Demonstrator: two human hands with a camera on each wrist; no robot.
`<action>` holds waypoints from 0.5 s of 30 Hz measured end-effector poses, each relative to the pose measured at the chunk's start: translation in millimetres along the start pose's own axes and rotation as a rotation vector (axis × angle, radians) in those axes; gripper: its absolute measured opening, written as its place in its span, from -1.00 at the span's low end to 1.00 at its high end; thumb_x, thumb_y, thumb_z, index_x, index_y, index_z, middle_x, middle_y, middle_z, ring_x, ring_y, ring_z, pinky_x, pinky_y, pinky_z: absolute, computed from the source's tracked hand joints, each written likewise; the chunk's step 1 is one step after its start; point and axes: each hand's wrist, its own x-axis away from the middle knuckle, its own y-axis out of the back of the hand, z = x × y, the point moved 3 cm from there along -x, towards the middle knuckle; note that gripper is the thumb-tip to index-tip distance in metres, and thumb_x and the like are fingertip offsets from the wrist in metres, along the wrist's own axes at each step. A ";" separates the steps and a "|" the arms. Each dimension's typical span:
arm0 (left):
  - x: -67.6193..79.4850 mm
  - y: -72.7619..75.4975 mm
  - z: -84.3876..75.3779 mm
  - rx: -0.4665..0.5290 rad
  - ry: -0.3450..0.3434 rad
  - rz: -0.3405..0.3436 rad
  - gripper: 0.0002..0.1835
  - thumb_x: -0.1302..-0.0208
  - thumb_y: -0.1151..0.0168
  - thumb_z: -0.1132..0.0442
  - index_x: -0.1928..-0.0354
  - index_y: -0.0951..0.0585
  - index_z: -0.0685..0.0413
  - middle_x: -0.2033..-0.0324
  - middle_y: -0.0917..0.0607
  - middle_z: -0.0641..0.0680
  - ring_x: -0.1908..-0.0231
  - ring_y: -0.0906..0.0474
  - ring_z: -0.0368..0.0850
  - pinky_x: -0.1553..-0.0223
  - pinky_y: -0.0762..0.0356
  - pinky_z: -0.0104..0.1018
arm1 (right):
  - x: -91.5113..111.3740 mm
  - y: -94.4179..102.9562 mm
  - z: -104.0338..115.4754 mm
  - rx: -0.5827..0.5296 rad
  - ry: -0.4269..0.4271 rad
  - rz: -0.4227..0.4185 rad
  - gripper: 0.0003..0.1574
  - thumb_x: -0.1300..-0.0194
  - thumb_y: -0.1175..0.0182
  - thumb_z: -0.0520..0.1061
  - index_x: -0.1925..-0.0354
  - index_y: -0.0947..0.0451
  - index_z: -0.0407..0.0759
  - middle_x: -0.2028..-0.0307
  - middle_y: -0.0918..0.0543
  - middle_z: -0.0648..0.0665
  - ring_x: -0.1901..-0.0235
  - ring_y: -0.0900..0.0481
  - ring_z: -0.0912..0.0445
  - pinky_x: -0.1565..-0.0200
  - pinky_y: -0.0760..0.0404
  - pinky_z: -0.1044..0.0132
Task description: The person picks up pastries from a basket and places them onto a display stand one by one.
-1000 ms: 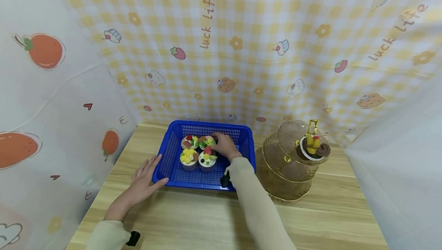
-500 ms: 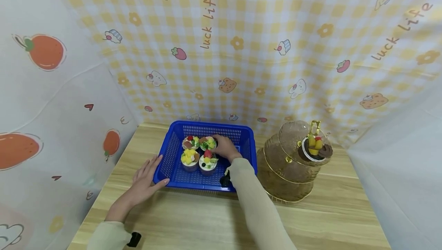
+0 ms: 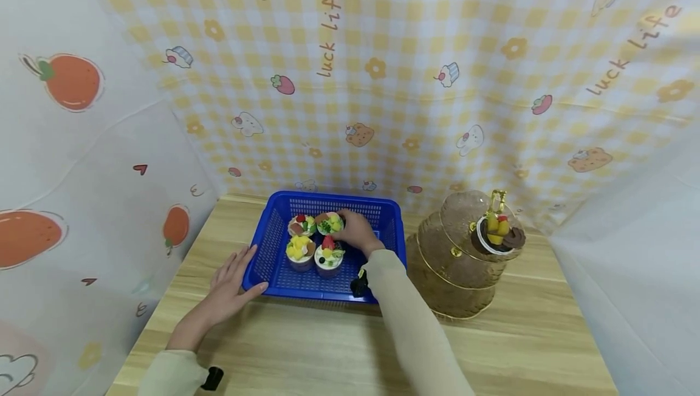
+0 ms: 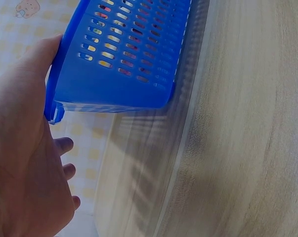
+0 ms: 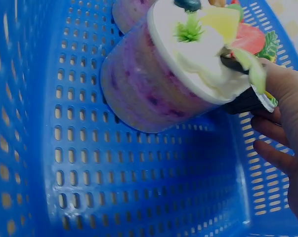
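In the head view a blue plastic basket (image 3: 322, 294) holds several cupcakes on its left side. My right hand (image 3: 358, 232) reaches into it and grips the back right cupcake (image 3: 330, 223), which has a green garnish. The right wrist view shows that cupcake's dark cup (image 5: 245, 102) between the thumb and fingers of my right hand (image 5: 292, 113), partly behind a purple layered cupcake (image 5: 144, 79) with white cream. My left hand (image 3: 232, 277) rests on the basket's left front corner, fingers fairly straight; in the left wrist view my left hand (image 4: 25, 138) touches the rim.
To the basket's right stands a tiered clear stand (image 3: 465, 271) with gold edges, bearing a chocolate cupcake (image 3: 494, 235) with yellow fruit on its top tier. A yellow checked cloth (image 3: 404, 37) hangs behind the wooden table (image 3: 306, 353).
The back right cupcake in my right hand has risen very slightly, and the hand has shifted a touch with it. My left hand and the basket stay in place.
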 end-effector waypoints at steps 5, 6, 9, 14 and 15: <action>0.9 1.1 -0.1 -0.010 0.004 -0.001 -0.02 -0.34 -0.13 -0.24 -0.59 0.18 -0.17 -0.56 0.10 0.32 -0.50 0.27 0.48 -0.31 0.34 0.59 | 2.3 10.5 7.5 -0.025 0.018 0.007 -0.13 -0.08 -0.48 0.13 -0.30 -0.44 -0.07 -0.16 -0.64 -0.11 -0.08 -0.63 0.01 -0.12 -0.61 0.08; 1.1 1.1 0.0 -0.010 0.005 -0.001 -0.02 -0.34 -0.13 -0.24 -0.59 0.18 -0.18 -0.56 0.11 0.32 -0.50 0.27 0.48 -0.31 0.34 0.59 | 2.3 12.9 9.1 -0.025 0.026 0.008 -0.13 -0.09 -0.47 0.14 -0.31 -0.43 -0.05 -0.15 -0.64 -0.10 -0.07 -0.63 0.03 -0.12 -0.62 0.09; 1.6 1.1 -0.8 -0.006 0.003 -0.001 -0.02 -0.34 -0.12 -0.24 -0.59 0.17 -0.18 -0.56 0.11 0.33 -0.49 0.27 0.49 -0.30 0.34 0.60 | 2.2 22.1 15.9 -0.055 0.057 -0.009 -0.13 -0.09 -0.48 0.14 -0.31 -0.42 -0.04 -0.12 -0.65 -0.09 -0.04 -0.64 0.05 -0.09 -0.63 0.09; 1.1 0.4 -1.5 -0.005 -0.007 -0.004 -0.03 -0.35 -0.12 -0.24 -0.59 0.17 -0.16 -0.55 0.09 0.35 -0.49 0.27 0.50 -0.29 0.34 0.61 | 5.1 36.8 27.5 -0.120 0.095 -0.045 -0.14 -0.07 -0.49 0.14 -0.30 -0.44 -0.01 -0.14 -0.64 -0.08 -0.09 -0.61 0.04 -0.11 -0.62 0.08; 0.9 0.0 -1.3 -0.005 -0.005 -0.003 -0.03 -0.35 -0.12 -0.24 -0.59 0.16 -0.18 -0.56 0.09 0.34 -0.49 0.27 0.49 -0.30 0.34 0.60 | 6.5 38.8 29.3 -0.127 0.096 -0.050 -0.14 -0.07 -0.49 0.15 -0.30 -0.44 0.01 -0.16 -0.63 -0.07 -0.11 -0.61 0.04 -0.12 -0.62 0.08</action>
